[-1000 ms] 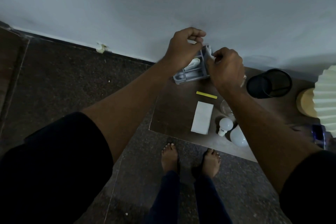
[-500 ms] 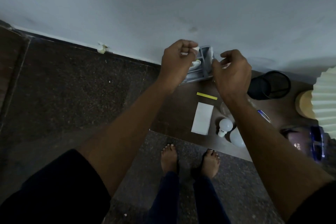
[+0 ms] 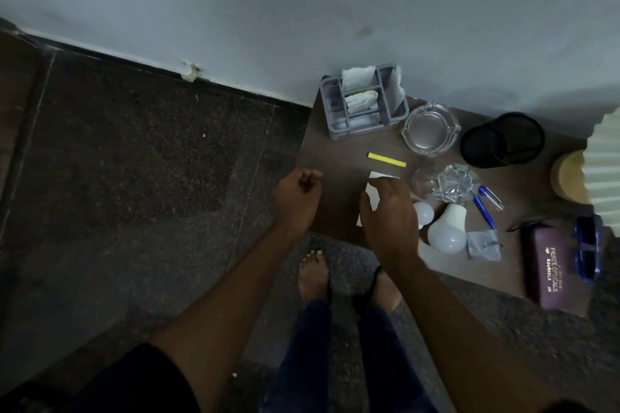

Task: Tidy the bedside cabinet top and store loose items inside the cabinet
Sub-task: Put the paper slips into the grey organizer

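Note:
The dark wooden cabinet top point(image 3: 339, 157) stands against the wall. A grey organiser point(image 3: 360, 104) with white tissues in its slots sits at its back left corner. In front of it lie a yellow strip point(image 3: 386, 159) and a white paper point(image 3: 375, 193), which my right hand point(image 3: 389, 214) mostly covers from above with its fingers spread; contact is unclear. My left hand point(image 3: 297, 196) hangs loosely curled and holds nothing, left of the cabinet's edge. Two white bulbs point(image 3: 446, 231), blue pens point(image 3: 483, 204) and crumpled clear wrap point(image 3: 449, 183) lie to the right.
A glass ashtray point(image 3: 429, 129) and a black mesh pen cup point(image 3: 503, 139) stand at the back. A maroon spectacle case point(image 3: 550, 265), blue glasses point(image 3: 585, 248) and a pleated lamp point(image 3: 604, 171) fill the right side. My bare feet point(image 3: 315, 273) stand on the dark floor below.
Both hands have left the grey organiser and come back toward me. The right hand now hovers over the white paper; the left has dropped off to the cabinet's left side.

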